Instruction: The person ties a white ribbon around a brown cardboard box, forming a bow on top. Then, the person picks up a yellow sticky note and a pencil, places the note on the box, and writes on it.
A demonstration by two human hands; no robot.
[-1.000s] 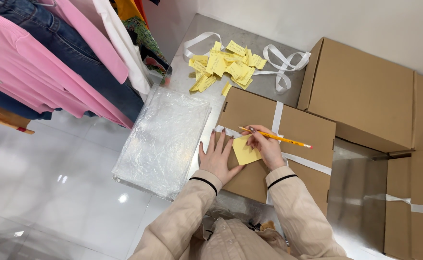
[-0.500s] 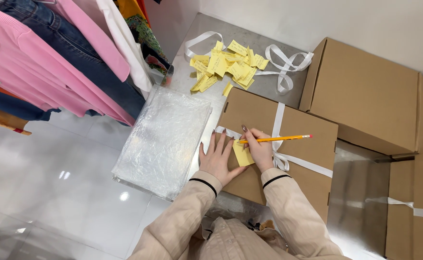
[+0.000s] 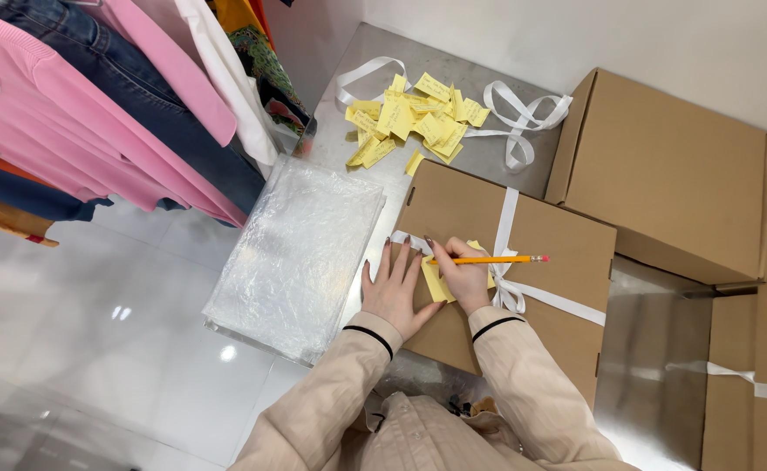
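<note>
Head view: right hand (image 3: 469, 279) grips a yellow pencil (image 3: 488, 259), lying roughly level, over a yellow note (image 3: 436, 283). Left hand (image 3: 394, 292) is released, fingers spread flat, pressing the note's left edge onto a cardboard box (image 3: 453, 209) tied with white ribbon (image 3: 506, 222). Just left of the box, a stack of clear plastic bags (image 3: 300, 253). Beyond it, a pile of yellow notes (image 3: 414, 118) and loose ribbon (image 3: 523, 113). Bigger boxes (image 3: 680, 174) to the right, hanging clothes (image 3: 95, 105) upper left.
</note>
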